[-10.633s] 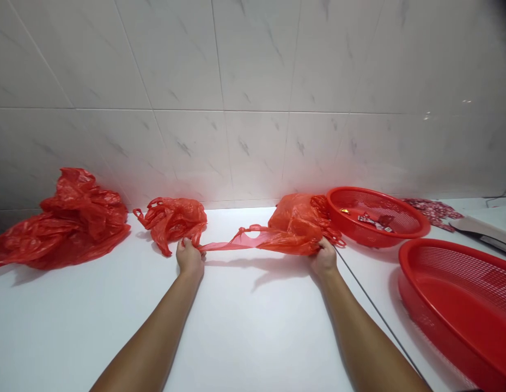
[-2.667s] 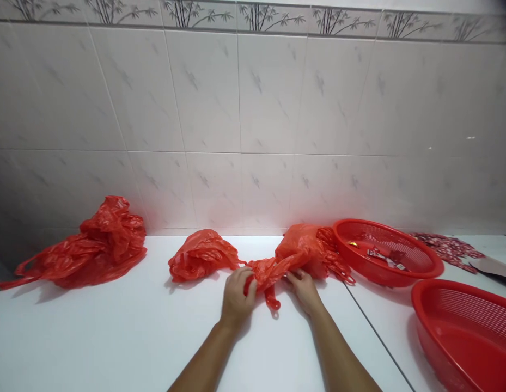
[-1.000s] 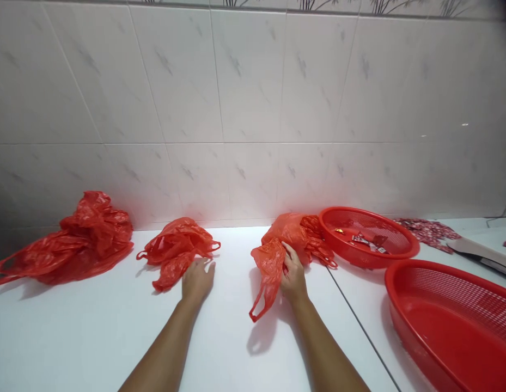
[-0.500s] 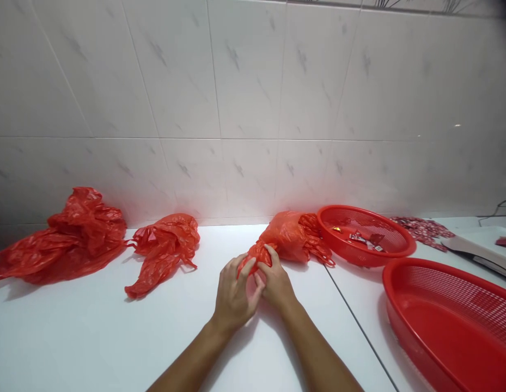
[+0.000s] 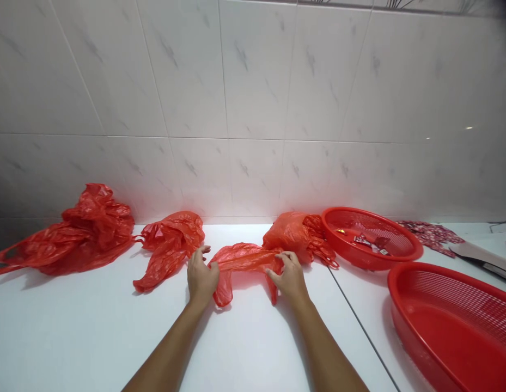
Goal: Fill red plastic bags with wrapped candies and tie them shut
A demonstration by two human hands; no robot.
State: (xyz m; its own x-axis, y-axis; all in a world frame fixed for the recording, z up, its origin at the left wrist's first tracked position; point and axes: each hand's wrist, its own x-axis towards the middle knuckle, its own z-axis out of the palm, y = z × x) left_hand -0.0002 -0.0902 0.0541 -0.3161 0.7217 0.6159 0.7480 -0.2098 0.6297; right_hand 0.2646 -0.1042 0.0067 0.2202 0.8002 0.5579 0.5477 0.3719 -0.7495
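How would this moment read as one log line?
bag: spread between hands; left hand: at left end; right hand: at right end

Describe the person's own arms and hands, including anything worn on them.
The left hand and right hand are both bare, with no gloves, rings, watch or bracelet visible. The left forearm and right forearm show no sleeve up to the picture's lower edge.

No readable text or labels

Left hand [image 5: 201, 280]; right hand [image 5: 292, 279]; red plastic bag [image 5: 244, 260] between
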